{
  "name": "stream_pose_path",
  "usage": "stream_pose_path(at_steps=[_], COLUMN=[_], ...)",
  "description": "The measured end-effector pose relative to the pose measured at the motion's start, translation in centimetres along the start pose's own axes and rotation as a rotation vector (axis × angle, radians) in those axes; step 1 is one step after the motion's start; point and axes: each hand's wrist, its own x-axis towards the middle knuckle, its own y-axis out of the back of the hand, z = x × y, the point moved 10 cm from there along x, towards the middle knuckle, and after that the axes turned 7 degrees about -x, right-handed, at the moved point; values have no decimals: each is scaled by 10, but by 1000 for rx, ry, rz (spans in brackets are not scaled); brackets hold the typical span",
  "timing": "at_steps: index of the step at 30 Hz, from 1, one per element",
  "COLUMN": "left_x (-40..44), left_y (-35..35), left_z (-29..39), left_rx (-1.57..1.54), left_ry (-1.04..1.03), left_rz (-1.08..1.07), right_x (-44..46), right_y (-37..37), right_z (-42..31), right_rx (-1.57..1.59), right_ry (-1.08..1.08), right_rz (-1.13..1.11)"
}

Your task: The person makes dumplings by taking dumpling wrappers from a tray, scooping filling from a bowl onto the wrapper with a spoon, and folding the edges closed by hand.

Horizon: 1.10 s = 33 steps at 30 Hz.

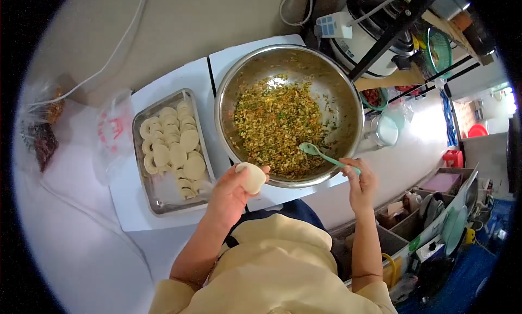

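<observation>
My left hand (pixel 231 194) holds a round, pale dumpling wrapper (pixel 252 178) near the front rim of a large steel bowl (pixel 223 124). Chopped filling (pixel 280 124), yellowish with green and orange bits, covers the bowl's bottom. In my right hand (pixel 361 186) is the handle of a light green spoon (pixel 321 154); its head lies over the filling at the bowl's right side. Left of the bowl, a steel tray (pixel 157 208) bears many overlapping dumpling wrappers (pixel 178 155).
A white table (pixel 130 219) carries bowl and tray. A plastic bag (pixel 115 129) lies at its left. At the back right, a rack (pixel 394 37) stands by a white rice cooker (pixel 367 56). Bins with kitchenware (pixel 408 216) are at the lower right. A white cable (pixel 111 58) hangs along the wall.
</observation>
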Motion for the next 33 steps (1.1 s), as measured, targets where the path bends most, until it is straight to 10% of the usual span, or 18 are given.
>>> stream_pose_path(at_steps=[11, 33], left_x=[7, 14], left_y=[-3, 2], left_z=[4, 6], left_rx=[-36, 12], left_ry=[-83, -73], left_rz=[83, 66], right_x=[5, -8], right_y=[-27, -18], right_z=[10, 27], right_rx=[132, 362], right_ry=[-20, -281], right_rz=[-271, -94])
